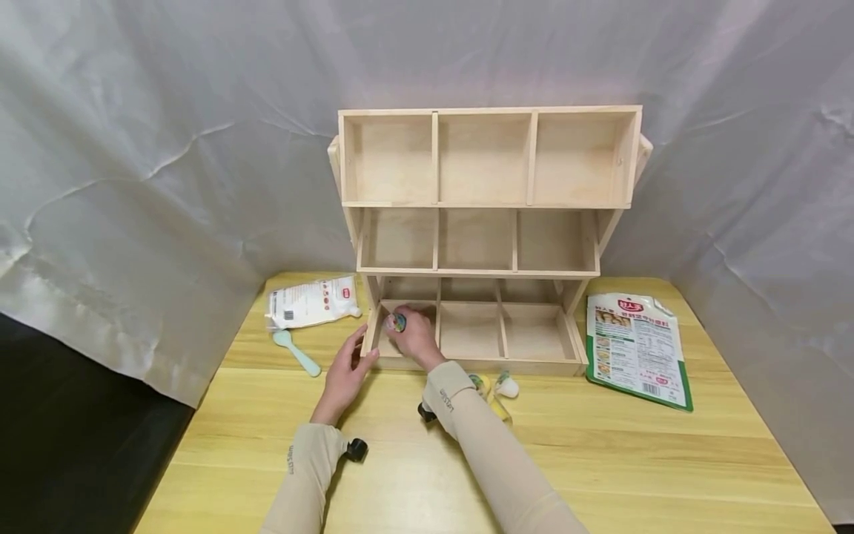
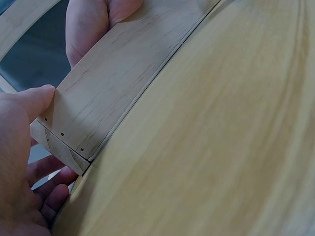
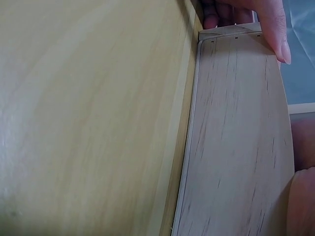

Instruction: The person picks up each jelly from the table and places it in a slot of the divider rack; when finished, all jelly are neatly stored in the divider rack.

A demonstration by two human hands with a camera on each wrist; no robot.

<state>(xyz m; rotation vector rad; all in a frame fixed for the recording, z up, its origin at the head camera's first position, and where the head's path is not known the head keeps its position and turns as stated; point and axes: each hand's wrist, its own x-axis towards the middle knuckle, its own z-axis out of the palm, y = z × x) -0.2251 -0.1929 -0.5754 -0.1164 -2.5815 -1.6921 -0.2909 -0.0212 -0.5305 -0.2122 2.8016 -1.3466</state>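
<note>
A light wooden three-tier rack (image 1: 490, 206) with divided compartments stands at the back of the table. My right hand (image 1: 415, 337) reaches into the bottom tier's left compartment and holds a small round multicoloured object (image 1: 395, 322), its kind too small to tell. In the right wrist view the tier's front board (image 3: 241, 132) hides most of this hand. My left hand (image 1: 345, 378) grips the bottom tier's left front corner. The left wrist view shows its thumb (image 2: 42, 98) at the board's top edge and the other fingers curled by the side panel.
Left of the rack lie a white printed pouch (image 1: 313, 302) and a pale green spoon (image 1: 296, 353). A green-and-white packet (image 1: 637, 348) lies to the right. Small yellow and white items (image 1: 499, 411) sit in front, partly behind the right sleeve. Grey cloth (image 1: 167, 148) hangs around the table.
</note>
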